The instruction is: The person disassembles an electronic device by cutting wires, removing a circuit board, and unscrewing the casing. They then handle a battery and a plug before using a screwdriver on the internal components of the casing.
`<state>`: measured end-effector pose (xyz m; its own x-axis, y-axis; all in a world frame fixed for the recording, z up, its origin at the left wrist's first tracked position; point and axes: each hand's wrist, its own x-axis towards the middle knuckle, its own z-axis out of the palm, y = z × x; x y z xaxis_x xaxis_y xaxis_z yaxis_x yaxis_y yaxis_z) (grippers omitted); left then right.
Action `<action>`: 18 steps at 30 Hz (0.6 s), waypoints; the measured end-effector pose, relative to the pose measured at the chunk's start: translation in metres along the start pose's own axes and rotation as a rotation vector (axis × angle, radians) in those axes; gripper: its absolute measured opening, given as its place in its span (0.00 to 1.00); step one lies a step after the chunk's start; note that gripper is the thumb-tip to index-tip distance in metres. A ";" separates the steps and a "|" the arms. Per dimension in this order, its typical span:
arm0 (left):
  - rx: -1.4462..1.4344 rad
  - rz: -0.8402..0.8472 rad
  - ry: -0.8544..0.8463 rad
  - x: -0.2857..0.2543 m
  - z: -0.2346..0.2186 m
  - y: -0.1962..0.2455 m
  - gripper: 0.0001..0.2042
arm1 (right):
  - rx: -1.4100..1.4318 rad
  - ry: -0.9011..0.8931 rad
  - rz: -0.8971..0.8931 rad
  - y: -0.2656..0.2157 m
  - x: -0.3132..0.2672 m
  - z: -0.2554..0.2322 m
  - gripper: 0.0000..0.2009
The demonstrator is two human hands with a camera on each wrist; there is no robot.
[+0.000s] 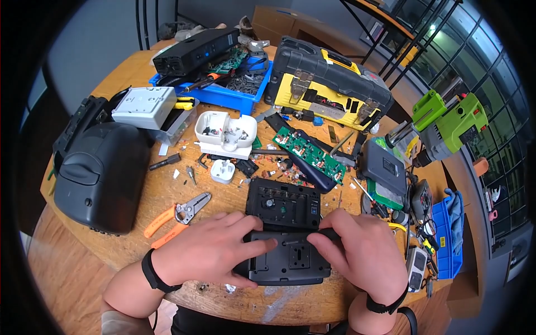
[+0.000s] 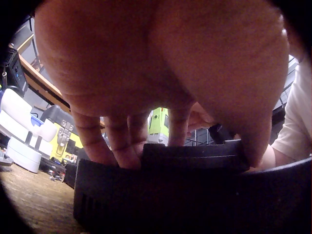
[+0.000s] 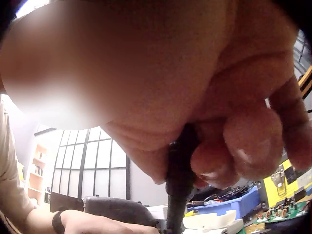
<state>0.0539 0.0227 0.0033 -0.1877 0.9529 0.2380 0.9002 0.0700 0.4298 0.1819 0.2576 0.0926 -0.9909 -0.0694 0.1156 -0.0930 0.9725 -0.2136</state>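
A black plastic casing (image 1: 304, 273) lies near the table's front edge. My left hand (image 1: 209, 251) grips its left side, the thumb at the near edge and the index finger reaching over the top. In the left wrist view, the thumb and fingers span a raised part of the casing (image 2: 195, 158). My right hand (image 1: 365, 251) holds a black-handled screwdriver (image 3: 180, 180) between thumb and curled fingers, its shaft over the casing. Just behind, a second black housing piece (image 1: 259, 204) lies with its ribbed inside up, partly behind the casing.
Orange-handled wire strippers (image 1: 192, 206) lie left of my left hand. Behind the housing are a green circuit board (image 1: 310, 151), a white tray (image 1: 226, 131) of small parts and scattered debris. A black-yellow toolbox (image 1: 329, 84), blue bin (image 1: 234, 100) and green drill (image 1: 452, 125) stand farther back.
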 end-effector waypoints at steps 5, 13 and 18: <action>0.004 0.003 0.003 0.000 0.000 0.000 0.34 | 0.111 0.043 -0.081 -0.005 0.001 -0.004 0.11; 0.010 0.009 0.016 0.000 0.001 0.000 0.34 | 0.134 0.114 -0.090 -0.002 0.004 0.007 0.13; 0.008 0.012 0.018 0.000 0.001 0.000 0.34 | 0.109 0.089 -0.143 0.000 0.003 0.003 0.13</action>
<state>0.0541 0.0230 0.0023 -0.1842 0.9482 0.2587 0.9054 0.0612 0.4201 0.1783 0.2570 0.0897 -0.9546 -0.1808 0.2366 -0.2474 0.9238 -0.2921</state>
